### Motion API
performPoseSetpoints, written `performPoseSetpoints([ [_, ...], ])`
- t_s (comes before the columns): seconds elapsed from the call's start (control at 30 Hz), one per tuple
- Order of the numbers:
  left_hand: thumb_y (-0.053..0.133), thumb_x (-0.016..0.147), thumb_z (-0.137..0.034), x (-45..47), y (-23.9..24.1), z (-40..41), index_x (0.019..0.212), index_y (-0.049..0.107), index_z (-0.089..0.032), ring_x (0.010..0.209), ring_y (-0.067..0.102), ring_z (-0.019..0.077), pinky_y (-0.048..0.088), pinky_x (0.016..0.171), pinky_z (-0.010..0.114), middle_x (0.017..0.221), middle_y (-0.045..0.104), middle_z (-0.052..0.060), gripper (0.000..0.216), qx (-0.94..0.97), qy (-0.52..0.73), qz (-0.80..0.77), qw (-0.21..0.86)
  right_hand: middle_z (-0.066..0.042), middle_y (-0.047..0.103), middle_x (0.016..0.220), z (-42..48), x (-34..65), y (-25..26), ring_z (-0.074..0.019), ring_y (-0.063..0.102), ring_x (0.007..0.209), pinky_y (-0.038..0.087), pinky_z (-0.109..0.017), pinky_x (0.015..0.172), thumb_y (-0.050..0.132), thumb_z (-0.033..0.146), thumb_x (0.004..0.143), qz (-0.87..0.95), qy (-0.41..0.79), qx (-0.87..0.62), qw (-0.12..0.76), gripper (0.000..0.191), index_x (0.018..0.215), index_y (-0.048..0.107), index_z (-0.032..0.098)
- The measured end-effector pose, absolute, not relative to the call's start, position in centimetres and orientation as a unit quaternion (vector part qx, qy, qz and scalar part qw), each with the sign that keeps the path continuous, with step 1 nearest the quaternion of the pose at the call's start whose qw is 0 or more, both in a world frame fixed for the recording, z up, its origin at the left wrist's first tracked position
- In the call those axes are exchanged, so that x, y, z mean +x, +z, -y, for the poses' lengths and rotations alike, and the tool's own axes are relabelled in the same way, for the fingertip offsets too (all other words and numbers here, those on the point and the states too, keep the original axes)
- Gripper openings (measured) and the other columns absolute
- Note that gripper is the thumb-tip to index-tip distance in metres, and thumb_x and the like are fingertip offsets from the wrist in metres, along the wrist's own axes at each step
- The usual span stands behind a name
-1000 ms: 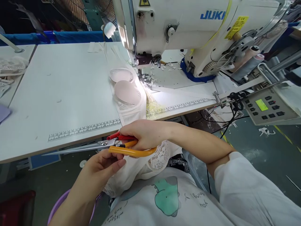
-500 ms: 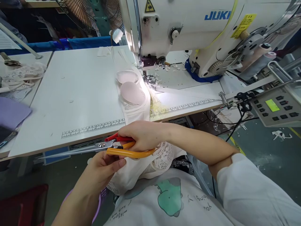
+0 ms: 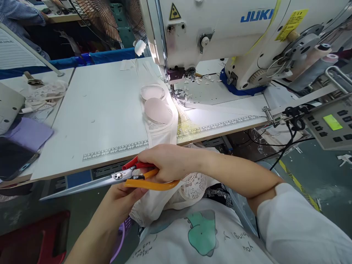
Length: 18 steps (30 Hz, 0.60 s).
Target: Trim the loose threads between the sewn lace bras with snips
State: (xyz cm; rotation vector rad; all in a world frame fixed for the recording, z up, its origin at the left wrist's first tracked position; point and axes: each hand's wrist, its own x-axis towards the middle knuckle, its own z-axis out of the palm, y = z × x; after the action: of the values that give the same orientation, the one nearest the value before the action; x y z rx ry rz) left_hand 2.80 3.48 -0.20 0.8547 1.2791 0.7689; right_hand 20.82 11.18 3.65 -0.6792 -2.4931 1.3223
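Observation:
My right hand [image 3: 167,162] is closed around the red and orange handles of long steel scissors [image 3: 115,178], whose blades point left below the table edge. My left hand [image 3: 125,200] sits just under the scissors with its fingers curled against white lace fabric [image 3: 176,194] bunched in my lap. The fabric runs up over the table edge to pale pink bra cups [image 3: 157,110] lying beside the needle of the white sewing machine [image 3: 220,33].
The white table [image 3: 96,110] has printed rulers along its front edge. A control panel [image 3: 330,124] and cables hang at the right. Lace scraps, a purple cloth [image 3: 27,132] and a phone lie at the left. A red stool [image 3: 35,234] is at lower left.
The view has shifted left and slightly up. My hands, the scissors and the fabric keep almost the same pose; the scissor blades tilt a little lower.

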Motion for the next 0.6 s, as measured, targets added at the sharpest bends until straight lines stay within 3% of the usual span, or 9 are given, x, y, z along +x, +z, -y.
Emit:
performPoseSetpoints([
  [0.13,0.083,0.056,-0.037,3.3,0.4,-3.2,0.069,0.075,-0.027,0.066,0.059,0.0143,0.047,0.062,0.02,0.065,0.069,-0.003,0.018,0.367,0.367,-0.561,0.644,0.003,0.048,0.073,-9.5,22.1,2.3,-0.0085,0.042,0.059,0.035,-0.021,0.054,0.062,0.022,0.074,0.771,0.499,-0.306,0.252,0.024,0.078,0.038,0.019],
  [0.23,0.081,0.058,-0.039,3.2,0.5,-3.0,0.072,0.076,-0.026,0.066,0.061,0.0161,0.048,0.058,0.02,0.065,0.071,0.0,0.02,0.371,0.371,-0.565,0.637,0.005,0.043,0.07,-7.4,24.6,1.5,-0.0087,0.036,0.056,0.034,-0.023,0.053,0.068,0.044,0.068,0.737,0.504,-0.346,0.289,0.04,0.078,0.036,0.02],
  [0.27,0.081,0.058,-0.041,3.1,0.4,-2.9,0.073,0.076,-0.026,0.067,0.062,0.0171,0.049,0.058,0.02,0.067,0.072,0.002,0.022,0.37,0.373,-0.566,0.635,0.004,0.042,0.07,-6.7,25.5,1.4,-0.0091,0.035,0.057,0.034,-0.023,0.053,0.069,0.049,0.064,0.754,0.496,-0.347,0.253,0.045,0.075,0.035,0.02],
  [0.43,0.083,0.054,-0.04,3.0,-0.3,-2.9,0.072,0.076,-0.027,0.065,0.062,0.0164,0.05,0.059,0.02,0.067,0.073,0.002,0.023,0.361,0.378,-0.561,0.642,0.004,0.039,0.06,-4.0,28.2,0.5,-0.0091,0.029,0.05,0.025,-0.024,0.047,0.059,0.059,0.069,0.819,0.445,-0.362,-0.015,0.047,0.064,0.034,0.02],
  [0.6,0.082,0.053,-0.04,3.6,-0.4,-2.9,0.068,0.076,-0.024,0.06,0.058,0.0147,0.049,0.059,0.02,0.062,0.07,0.002,0.023,0.366,0.351,-0.563,0.653,0.004,0.041,0.058,-3.5,27.5,-0.3,-0.0087,0.03,0.048,0.024,-0.023,0.046,0.055,0.06,0.073,0.817,0.437,-0.37,-0.064,0.046,0.063,0.037,0.019],
])
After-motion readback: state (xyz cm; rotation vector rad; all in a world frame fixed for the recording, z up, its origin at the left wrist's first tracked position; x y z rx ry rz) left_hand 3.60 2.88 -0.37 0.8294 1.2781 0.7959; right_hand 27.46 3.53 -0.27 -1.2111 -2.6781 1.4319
